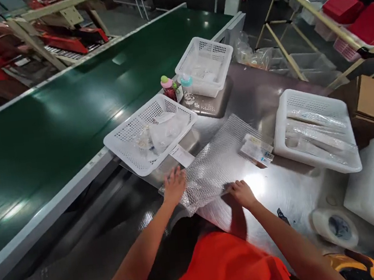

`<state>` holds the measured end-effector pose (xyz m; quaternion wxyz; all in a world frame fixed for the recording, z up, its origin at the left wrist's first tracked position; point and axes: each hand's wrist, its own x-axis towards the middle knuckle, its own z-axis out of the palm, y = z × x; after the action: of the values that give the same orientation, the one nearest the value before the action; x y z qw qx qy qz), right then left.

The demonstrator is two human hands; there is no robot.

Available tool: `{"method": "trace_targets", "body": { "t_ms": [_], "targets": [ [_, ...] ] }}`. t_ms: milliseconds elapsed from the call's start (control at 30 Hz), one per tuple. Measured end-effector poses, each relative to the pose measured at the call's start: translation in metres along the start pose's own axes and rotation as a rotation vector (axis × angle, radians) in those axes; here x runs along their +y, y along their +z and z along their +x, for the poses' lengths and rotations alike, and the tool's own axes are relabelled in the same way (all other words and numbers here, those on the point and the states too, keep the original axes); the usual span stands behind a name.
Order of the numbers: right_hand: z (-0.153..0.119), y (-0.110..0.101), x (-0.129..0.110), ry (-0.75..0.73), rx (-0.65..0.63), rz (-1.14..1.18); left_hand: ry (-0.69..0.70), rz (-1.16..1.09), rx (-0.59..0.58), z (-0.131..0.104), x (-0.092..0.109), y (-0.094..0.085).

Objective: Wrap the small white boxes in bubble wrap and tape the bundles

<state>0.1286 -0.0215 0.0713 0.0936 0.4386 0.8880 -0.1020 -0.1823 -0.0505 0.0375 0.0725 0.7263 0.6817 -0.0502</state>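
Note:
A sheet of bubble wrap [211,169] lies across the metal table in front of me. My left hand [175,187] rests on its left edge, fingers spread and stretched out. At the near right edge, my right hand [242,193] has its fingers curled closed on the wrap. Small flat packs with printed labels [256,149] sit at the sheet's right side. Beyond my left hand, a white slip of paper [181,155] pokes out beside a white basket [132,135] holding clear plastic bags.
A pink-capped bottle [168,88] and a teal-capped bottle [187,88] stand by another white basket [224,56]. On the right are a basket of wrapped packs [281,133], a tape roll [334,227] and an orange tape dispenser [357,264]. A green conveyor [69,122] runs along the left.

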Motion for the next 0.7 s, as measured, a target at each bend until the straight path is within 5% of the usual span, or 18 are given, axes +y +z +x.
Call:
{"method": "trace_targets", "body": {
  "t_ms": [200, 367, 533, 700],
  "targets": [
    [-0.004, 0.022, -0.014, 0.143, -0.115, -0.038, -0.041, -0.095, -0.091, -0.062, 0.049, -0.003],
    [0.009, 0.017, -0.015, 0.147, -0.149, -0.039, -0.042, -0.124, -0.121, -0.11, 0.062, 0.003],
    [0.016, 0.002, -0.027, 0.093, -0.145, -0.036, -0.063, -0.098, -0.141, -0.099, 0.041, 0.002],
    [0.027, -0.02, -0.041, 0.11, -0.074, -0.036, -0.23, -0.04, -0.013, -0.077, 0.008, -0.015]
  ]
}}
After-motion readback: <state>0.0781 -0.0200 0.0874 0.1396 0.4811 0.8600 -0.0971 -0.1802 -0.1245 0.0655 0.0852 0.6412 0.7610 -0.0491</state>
